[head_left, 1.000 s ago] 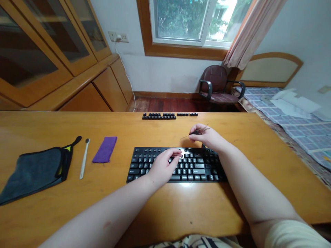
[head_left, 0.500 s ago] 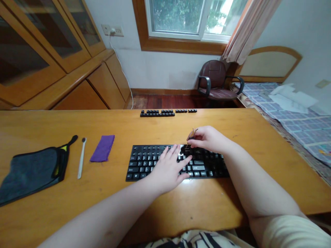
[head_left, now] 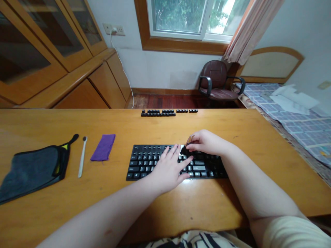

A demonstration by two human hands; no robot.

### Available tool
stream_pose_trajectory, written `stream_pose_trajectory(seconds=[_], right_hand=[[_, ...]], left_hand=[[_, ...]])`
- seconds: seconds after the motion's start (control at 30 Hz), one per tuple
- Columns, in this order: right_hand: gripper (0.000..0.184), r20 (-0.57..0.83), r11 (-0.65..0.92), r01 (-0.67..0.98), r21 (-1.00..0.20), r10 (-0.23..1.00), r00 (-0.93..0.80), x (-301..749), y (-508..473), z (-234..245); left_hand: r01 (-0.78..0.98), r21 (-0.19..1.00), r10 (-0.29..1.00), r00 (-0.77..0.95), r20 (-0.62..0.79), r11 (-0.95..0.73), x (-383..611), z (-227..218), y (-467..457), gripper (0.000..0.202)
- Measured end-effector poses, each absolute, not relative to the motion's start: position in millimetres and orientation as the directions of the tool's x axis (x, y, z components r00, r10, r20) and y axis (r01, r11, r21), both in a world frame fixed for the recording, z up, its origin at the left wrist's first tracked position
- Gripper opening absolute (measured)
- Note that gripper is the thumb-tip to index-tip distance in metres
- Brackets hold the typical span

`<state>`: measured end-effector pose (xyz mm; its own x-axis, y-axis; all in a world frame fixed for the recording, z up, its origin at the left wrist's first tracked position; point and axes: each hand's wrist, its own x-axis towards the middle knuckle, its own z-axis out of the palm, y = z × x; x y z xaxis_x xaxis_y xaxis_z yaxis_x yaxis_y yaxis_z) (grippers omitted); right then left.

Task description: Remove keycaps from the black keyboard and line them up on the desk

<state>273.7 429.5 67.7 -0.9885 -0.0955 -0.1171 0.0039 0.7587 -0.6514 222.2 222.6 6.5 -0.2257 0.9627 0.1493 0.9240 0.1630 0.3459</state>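
Observation:
A black keyboard (head_left: 134, 164) lies on the wooden desk, and both my hands are at it. My left hand (head_left: 168, 168) rests on its middle keys with the fingers spread, hiding part of the rows. My right hand (head_left: 200, 142) is at the keyboard's upper edge, right of the left fingertips. Its thumb and fingers pinch a small keycap puller (head_left: 190, 138) with thin wire ends, mostly covered by the fingers. The tool's lower end is down at the top rows, and its contact with a key is hard to make out.
Loose black keycaps (head_left: 158, 114) stand in rows along the desk's far edge. To the left lie a purple cloth (head_left: 103, 148), a white toothbrush (head_left: 82, 158) and a dark grey pouch (head_left: 36, 168). Beyond the desk is an armchair (head_left: 214, 81).
My right hand has lowered slightly, bringing the keycap puller down to the top rows. My left hand stays spread on the keys. The view has shifted a little.

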Motion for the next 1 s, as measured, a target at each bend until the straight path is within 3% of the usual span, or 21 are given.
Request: stream_pose_trajectory(seconds=[0.2,0.33,0.6,0.83,1.0], right_hand=[[0.016,-0.143,0.751,-0.076,-0.656,-0.222,-0.965,276,429,73],[0.017,-0.085,0.755,-0.150,-0.638,-0.264,-0.961,276,427,70],[0.025,0.205,0.670,-0.341,-0.659,-0.276,-0.939,266,420,45],[0.025,0.136,0.717,-0.216,-0.662,-0.169,-0.976,265,408,39],[0.032,0.302,0.769,-0.355,-0.532,-0.219,-0.928,266,404,30]], left_hand=[[0.934,0.318,0.964,-0.219,0.149,0.163,222,4,222,0.054],[0.951,0.258,0.970,-0.206,0.130,0.167,221,3,222,0.057],[0.958,0.228,0.971,-0.207,0.121,0.176,222,4,222,0.057],[0.956,0.236,0.970,-0.207,0.128,0.173,223,3,224,0.058],[0.954,0.243,0.970,-0.209,0.128,0.174,223,2,223,0.057]])
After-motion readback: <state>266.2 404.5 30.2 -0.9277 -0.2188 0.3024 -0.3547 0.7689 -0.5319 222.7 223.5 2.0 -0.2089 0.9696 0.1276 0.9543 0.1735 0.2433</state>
